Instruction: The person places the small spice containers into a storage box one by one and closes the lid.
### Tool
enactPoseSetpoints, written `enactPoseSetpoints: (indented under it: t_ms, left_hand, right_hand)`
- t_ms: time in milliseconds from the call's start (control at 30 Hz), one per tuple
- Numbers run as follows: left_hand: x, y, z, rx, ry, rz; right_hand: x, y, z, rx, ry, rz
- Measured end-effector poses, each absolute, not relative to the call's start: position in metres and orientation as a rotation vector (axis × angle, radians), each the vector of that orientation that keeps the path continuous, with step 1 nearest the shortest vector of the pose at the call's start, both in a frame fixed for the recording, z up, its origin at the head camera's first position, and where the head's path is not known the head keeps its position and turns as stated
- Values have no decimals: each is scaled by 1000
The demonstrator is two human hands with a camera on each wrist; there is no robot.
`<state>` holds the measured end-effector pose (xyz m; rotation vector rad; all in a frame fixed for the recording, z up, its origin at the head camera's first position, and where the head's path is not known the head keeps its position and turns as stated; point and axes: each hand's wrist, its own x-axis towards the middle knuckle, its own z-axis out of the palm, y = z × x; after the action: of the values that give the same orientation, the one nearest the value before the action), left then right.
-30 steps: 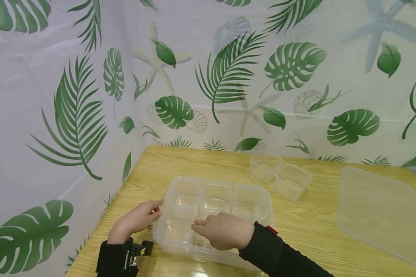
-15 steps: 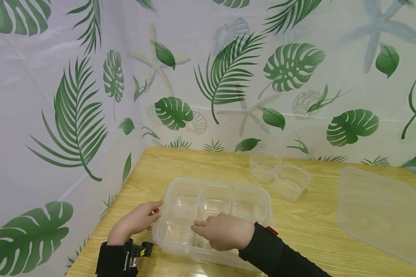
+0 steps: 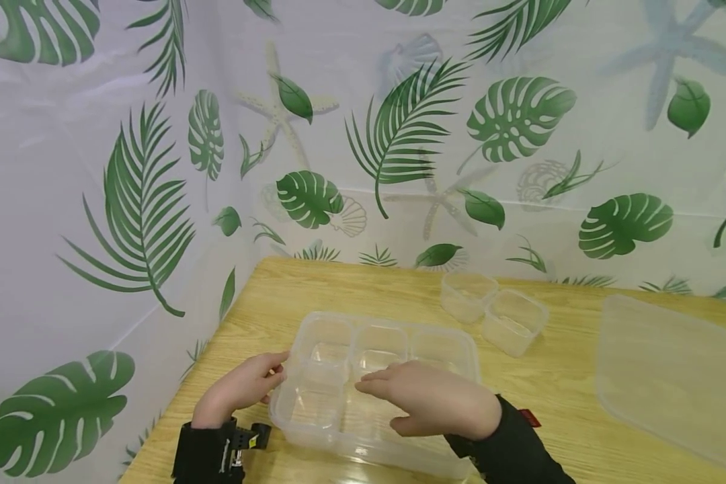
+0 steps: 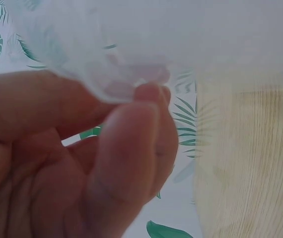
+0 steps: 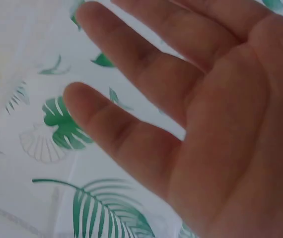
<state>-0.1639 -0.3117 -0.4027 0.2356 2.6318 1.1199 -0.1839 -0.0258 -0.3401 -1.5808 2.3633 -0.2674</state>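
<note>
tray [image 3: 467,349]: clear glossy plastic | table [image 3: 556,390]: wood-grain, seemingly smooth | lid [image 3: 671,376]: frosted plastic

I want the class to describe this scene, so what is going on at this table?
A person works at a wooden table with a clear compartment tray. The left hand grips the tray's left rim, while the right hand hovers open over its near side, holding nothing. Two small clear cups stand apart behind the tray, and a clear lid lies flat to the right.

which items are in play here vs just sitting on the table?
In play:
- clear divided tray, left edge held by left hand
- right hand, open, flat above the tray

Lying about:
- two small clear cups
- clear lid, far right
- wooden table
</note>
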Motion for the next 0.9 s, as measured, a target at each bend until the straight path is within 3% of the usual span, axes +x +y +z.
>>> enactPoseSetpoints:
  t_ms: [900]
  left_hand:
    - [-164,-315,-405,229,2607,1138]
  right_hand:
    - [-206,29,-350,-1607,2601,-635]
